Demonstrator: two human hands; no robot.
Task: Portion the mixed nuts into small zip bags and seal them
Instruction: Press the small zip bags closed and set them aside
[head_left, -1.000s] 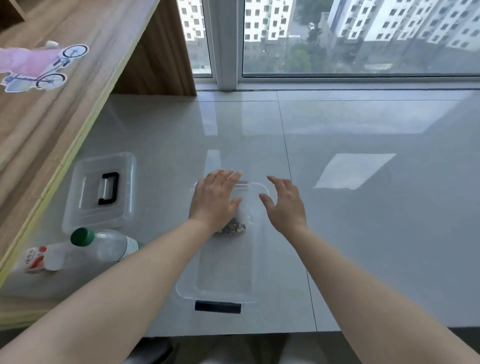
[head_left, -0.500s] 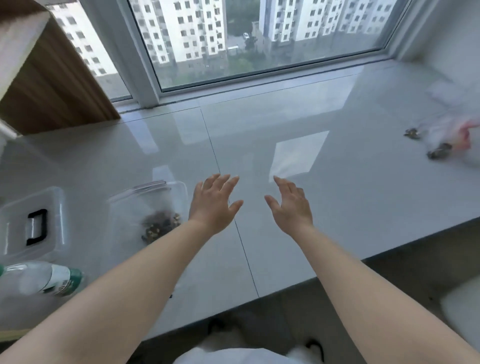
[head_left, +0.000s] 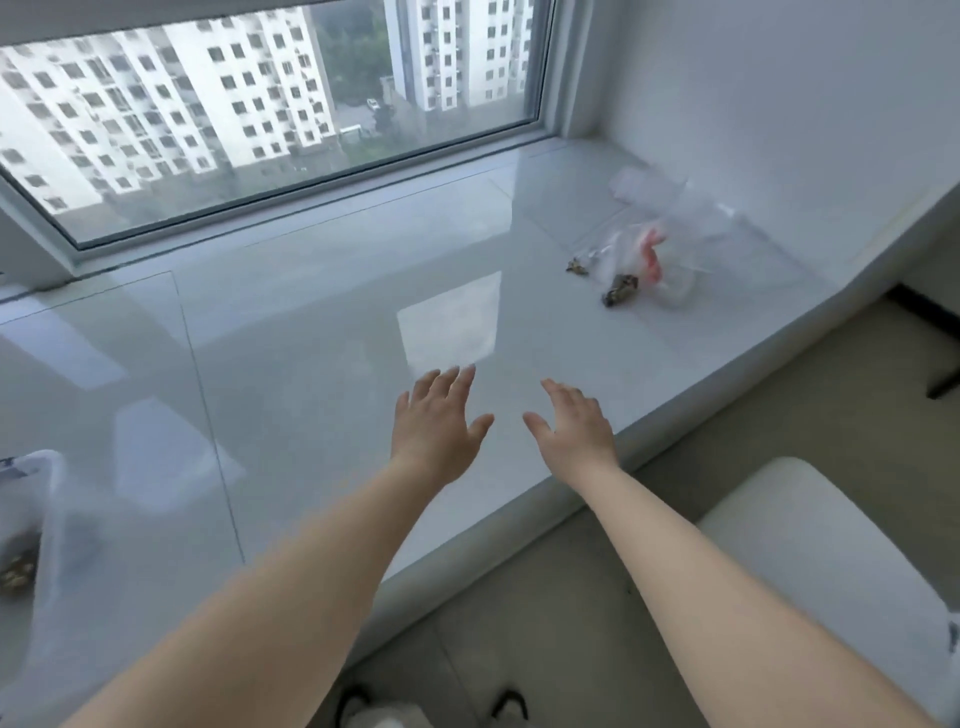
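The glossy white worktop spreads out under the window and runs right to the wall. At my lower right stands a white seat on the floor. At the far left edge sits a clear plastic container with a few mixed nuts in its bottom, well apart from both my hands. Far off at the right, near the wall, lies a heap of clear zip bags, one with a red patch, and two small clumps of nuts beside them on the worktop. My left hand and my right hand hang over the bare middle of the worktop, palms down. Each grip is loose, fingers straight and spread, holding nothing.
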